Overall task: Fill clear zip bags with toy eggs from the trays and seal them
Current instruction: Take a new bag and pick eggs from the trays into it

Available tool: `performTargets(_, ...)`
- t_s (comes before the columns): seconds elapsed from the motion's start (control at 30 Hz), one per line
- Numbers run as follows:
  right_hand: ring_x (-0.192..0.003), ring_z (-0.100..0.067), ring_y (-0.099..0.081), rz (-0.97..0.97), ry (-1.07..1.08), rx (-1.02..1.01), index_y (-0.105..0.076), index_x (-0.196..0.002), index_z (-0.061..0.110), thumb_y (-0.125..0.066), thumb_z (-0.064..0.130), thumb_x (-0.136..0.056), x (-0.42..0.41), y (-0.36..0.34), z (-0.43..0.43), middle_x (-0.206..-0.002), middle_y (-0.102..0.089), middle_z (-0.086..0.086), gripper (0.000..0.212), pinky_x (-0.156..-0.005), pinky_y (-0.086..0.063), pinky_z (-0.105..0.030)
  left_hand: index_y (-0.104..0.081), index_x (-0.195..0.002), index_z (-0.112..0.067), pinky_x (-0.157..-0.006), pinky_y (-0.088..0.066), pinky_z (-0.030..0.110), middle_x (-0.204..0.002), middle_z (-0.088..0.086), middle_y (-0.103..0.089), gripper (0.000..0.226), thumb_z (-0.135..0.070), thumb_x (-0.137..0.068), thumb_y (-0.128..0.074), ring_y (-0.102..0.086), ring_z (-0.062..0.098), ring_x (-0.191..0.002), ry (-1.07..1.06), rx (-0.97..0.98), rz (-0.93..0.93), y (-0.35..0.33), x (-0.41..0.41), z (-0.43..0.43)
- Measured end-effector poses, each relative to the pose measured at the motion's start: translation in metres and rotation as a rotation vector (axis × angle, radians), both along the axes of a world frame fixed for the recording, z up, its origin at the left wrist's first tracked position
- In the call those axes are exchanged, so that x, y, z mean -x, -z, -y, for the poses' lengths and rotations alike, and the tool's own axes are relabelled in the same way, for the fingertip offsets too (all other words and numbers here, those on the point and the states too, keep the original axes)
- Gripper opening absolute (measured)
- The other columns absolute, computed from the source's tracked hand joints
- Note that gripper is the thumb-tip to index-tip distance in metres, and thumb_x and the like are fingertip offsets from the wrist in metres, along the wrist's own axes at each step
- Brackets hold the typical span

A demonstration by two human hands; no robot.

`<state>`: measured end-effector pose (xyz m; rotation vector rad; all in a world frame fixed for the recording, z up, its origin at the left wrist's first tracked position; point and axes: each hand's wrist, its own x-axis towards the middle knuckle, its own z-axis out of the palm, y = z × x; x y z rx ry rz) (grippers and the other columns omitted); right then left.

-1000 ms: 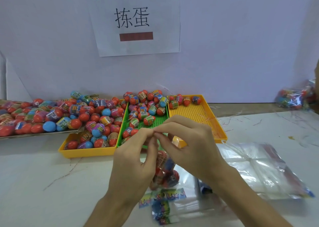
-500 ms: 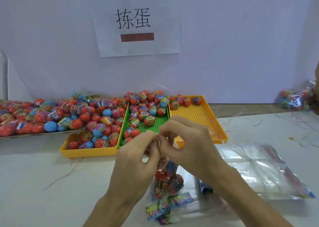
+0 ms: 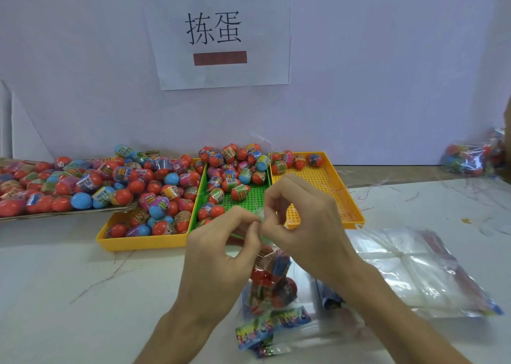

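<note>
The bag [image 3: 269,278] hangs just in front of the green tray [image 3: 249,201], a little above the table [image 3: 83,294], with several eggs [image 3: 262,276] inside it. The left hand [image 3: 218,255] pinches its top edge with thumb and forefinger. The right hand [image 3: 301,225] pinches the same edge just beside it, so both hands are clamped on the bag and their fingertips nearly touch.

I judge that the step in hand is closing the zip. To do it well, I think the two strips should first be lined up at one corner and then pressed together along the whole edge, while the weight of the eggs pulls the film straight. It would also help to let the air out. Whether the zip is already closed I cannot tell, because the fingers cover it.

Below the bag, nearer to the person than the green tray, lie printed cards [image 3: 272,326]. To the right and in front of the green tray is a pile of empty bags [image 3: 414,267]. Left of it, touching, stands the left yellow tray [image 3: 143,240], full of eggs, and further left a flat tray [image 3: 69,214] holds more. Right of it, the right yellow tray [image 3: 318,181] has only a few eggs at its far end. Far to the right of it, filled bags [image 3: 470,159] lie by the wall.

The table is pale with thin veins, and thin red threads lie on it. Behind the green tray a white wall carries a paper sign [image 3: 218,31] with two characters
</note>
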<state>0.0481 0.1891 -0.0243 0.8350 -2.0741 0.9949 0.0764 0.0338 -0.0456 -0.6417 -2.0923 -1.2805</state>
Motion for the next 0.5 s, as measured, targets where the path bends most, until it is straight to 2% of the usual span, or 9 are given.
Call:
performTargets(0.13, -0.066, -0.014, -0.050, 0.016, 0.009, 0.017, -0.057, -0.078, 0.012, -0.056, 0.014, -0.082, 0.000, 0.000, 0.000, -0.074, -0.053, 0.004, 0.005, -0.059, -0.045, -0.028, -0.068, -0.086, -0.015, -0.063, -0.054, 0.017, -0.075, -0.012, -0.065, 0.016, -0.024, -0.094, -0.057, -0.067, 0.007, -0.071, -0.004, -0.014, 0.003, 0.001, 0.000, 0.000)
performTargets(0.27, -0.067, -0.010, -0.051, 0.049, 0.077, 0.150, -0.055, -0.077, 0.016, -0.058, 0.011, -0.081, 0.005, -0.004, -0.008, -0.071, -0.054, 0.006, 0.006, -0.060, -0.042, -0.016, -0.066, -0.084, -0.018, -0.063, -0.054, 0.016, -0.074, -0.009, -0.066, 0.016, -0.025, -0.093, -0.055, -0.067, 0.007, -0.070, -0.053, -0.079, -0.012, 0.000, -0.001, 0.001)
performTargets(0.4, -0.065, -0.010, -0.053, 0.234, 0.126, 0.352, -0.058, -0.073, 0.020, -0.059, 0.013, -0.081, 0.013, -0.011, -0.024, -0.067, -0.056, 0.011, 0.011, -0.062, -0.047, -0.025, -0.067, -0.089, -0.025, -0.064, -0.057, 0.022, -0.076, -0.010, -0.069, 0.014, -0.031, -0.094, -0.055, -0.071, 0.012, -0.073, -0.099, -0.198, 0.005, -0.005, -0.002, 0.002)
performTargets(0.43, -0.063, -0.014, -0.054, 0.273, 0.119, 0.389, -0.058, -0.072, 0.022, -0.059, 0.015, -0.081, 0.015, -0.013, -0.028, -0.065, -0.056, 0.011, 0.012, -0.060, -0.049, -0.028, -0.067, -0.090, -0.026, -0.064, -0.057, 0.023, -0.076, -0.010, -0.069, 0.014, -0.032, -0.094, -0.054, -0.071, 0.013, -0.073, -0.114, -0.235, 0.019, -0.006, -0.002, 0.003)
performTargets(0.5, -0.060, -0.018, -0.053, 0.306, 0.114, 0.444, -0.058, -0.071, 0.024, -0.059, 0.017, -0.081, 0.018, -0.016, -0.037, -0.061, -0.055, 0.010, 0.012, -0.054, -0.047, -0.027, -0.066, -0.090, -0.028, -0.065, -0.055, 0.020, -0.076, -0.009, -0.070, 0.013, -0.031, -0.095, -0.055, -0.070, 0.013, -0.074, -0.155, -0.311, 0.037, -0.007, 0.000, 0.006)
